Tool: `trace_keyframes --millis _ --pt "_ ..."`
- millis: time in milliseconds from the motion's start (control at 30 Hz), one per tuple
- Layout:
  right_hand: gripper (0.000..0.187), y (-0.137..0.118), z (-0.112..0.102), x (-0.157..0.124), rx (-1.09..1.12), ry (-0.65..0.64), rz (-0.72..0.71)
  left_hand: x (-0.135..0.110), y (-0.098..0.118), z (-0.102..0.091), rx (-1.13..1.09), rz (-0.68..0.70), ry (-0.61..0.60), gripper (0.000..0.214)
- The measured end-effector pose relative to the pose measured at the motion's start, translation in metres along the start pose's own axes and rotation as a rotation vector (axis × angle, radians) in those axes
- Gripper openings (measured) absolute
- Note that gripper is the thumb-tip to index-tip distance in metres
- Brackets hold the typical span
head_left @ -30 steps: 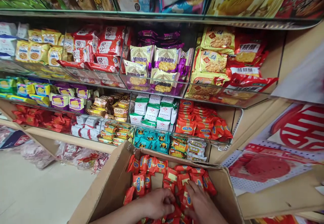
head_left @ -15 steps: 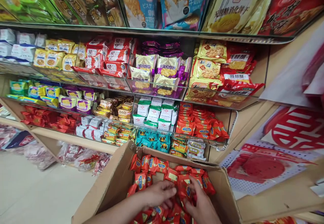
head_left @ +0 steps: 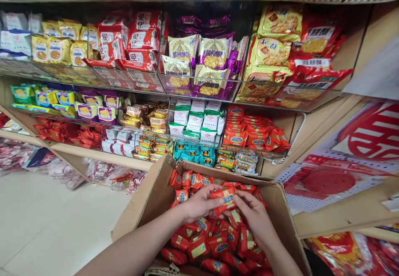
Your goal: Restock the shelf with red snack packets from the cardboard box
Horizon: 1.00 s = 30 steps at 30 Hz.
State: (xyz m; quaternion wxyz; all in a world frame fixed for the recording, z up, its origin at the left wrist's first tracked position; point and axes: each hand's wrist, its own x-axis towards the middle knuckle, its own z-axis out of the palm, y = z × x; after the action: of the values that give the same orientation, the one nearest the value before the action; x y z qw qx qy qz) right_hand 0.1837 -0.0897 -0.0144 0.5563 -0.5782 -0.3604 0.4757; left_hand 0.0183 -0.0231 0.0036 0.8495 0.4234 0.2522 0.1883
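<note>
Both hands are over an open cardboard box [head_left: 141, 209] with many small red snack packets [head_left: 199, 249] inside. Between them is a red snack packet [head_left: 225, 199] with a blue and yellow label facing up. My left hand [head_left: 201, 203] grips its left end, thumb on top and fingers beneath. At the right end, my right hand [head_left: 252, 209] pinches it with thumb and fingertips. The packet's underside is hidden.
Behind the box rise shelves with clear fronts, holding white-and-green packets [head_left: 196, 120], red packets [head_left: 252, 132] and cream-and-purple biscuit packs [head_left: 212, 62]. A pegboard with red decorations [head_left: 324, 180] stands right. Pale floor [head_left: 62, 222] lies left.
My hands have come together and lifted a red packet, now held between them. The view has tilted down, showing more of the box and its contents.
</note>
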Motion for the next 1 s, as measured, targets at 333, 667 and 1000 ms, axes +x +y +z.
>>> trace_keyframes --millis 333,667,1000 --pt "0.043 -0.003 0.001 -0.005 0.092 -0.052 -0.031 0.003 -0.004 -0.001 0.075 0.031 0.036 0.053" --pt "0.029 -0.105 -0.046 0.030 -0.773 0.087 -0.512 0.001 0.002 -0.001 0.116 0.052 0.062 0.051" --pt "0.015 -0.149 -0.077 0.115 -1.486 0.169 -0.833 0.007 -0.009 -0.010 0.330 0.019 0.117 0.048"
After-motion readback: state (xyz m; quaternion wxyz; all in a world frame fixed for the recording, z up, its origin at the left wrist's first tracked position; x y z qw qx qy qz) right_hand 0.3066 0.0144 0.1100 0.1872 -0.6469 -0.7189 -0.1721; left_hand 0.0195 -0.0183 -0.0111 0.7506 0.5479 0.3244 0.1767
